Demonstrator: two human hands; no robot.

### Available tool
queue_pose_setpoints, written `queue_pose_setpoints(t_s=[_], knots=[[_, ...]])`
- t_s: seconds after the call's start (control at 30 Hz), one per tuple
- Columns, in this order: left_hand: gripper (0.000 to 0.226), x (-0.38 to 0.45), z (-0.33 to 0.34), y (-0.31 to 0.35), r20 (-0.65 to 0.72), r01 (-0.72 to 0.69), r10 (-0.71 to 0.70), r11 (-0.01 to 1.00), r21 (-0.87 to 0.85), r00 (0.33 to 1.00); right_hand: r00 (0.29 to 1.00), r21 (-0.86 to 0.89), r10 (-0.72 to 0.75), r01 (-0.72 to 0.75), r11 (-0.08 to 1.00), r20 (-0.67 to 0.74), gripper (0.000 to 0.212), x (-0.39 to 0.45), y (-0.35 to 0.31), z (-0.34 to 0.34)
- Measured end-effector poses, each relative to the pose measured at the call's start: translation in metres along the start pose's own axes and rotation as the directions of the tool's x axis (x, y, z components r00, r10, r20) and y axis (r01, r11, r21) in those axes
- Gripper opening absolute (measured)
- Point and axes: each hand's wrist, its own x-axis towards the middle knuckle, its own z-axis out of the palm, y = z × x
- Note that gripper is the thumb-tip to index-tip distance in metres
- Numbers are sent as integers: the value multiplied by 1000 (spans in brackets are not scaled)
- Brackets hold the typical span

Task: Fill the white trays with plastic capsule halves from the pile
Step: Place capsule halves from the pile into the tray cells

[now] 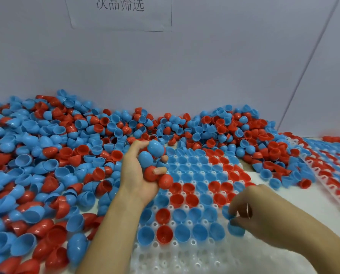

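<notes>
The white tray [185,258] is lying at centre foreground, its near rows of sockets showing bare along the bottom edge of the view while its far rows are sitting filled with red and blue capsule halves, open side up. The pile [66,139] of loose red and blue halves is crowding the tray's left side and far end, banking up against the grey wall [185,66]; only a narrow strip of pale tabletop [283,186] is showing free to the tray's right. A second tray [327,175], also loaded, is running along the right edge and is being cut off by the frame. The left hand [139,171] is hovering over the tray's left border, fingers curled around a clutch of halves, two blue and two red being visible. The right hand [252,210] is reaching down at the tray's right side, fingertips pinching a blue capsule half [236,228] at a socket; the hand is covering that socket, so whether the half is seated cannot be determined. Both forearms are leaving the frame at the bottom. The tray's far end is disappearing under loose halves, so its true boundary is not discernible. A paper sign [119,12] is hanging on the wall, its top cropped, with the printed characters reading 次品筛选.
</notes>
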Motion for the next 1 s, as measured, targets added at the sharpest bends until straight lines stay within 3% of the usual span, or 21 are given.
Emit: queue_pose_setpoints(t_s=[0.17,0.53,0.67,0.83,1.0], knots=[[15,0,-1,0,-6,-4,4,1000,5,1000,1000,-45,2,-1,999,30,26,6,-10,14],[16,-1,-1,1,1,-2,2,1000,2,1000,995,77,-81,76,994,62,16,5,-9,-20],[16,0,0,0,4,-2,2,1000,18,1000,971,137,-211,225,965,-109,21,24,-33,-41],[17,1,0,-2,13,-16,15,999,38,1000,863,322,-273,426,845,-426,32,57,-80,-36],[29,5,-5,-2,35,46,-50,991,127,998,796,372,-321,543,753,-513,33,69,-101,-4]])
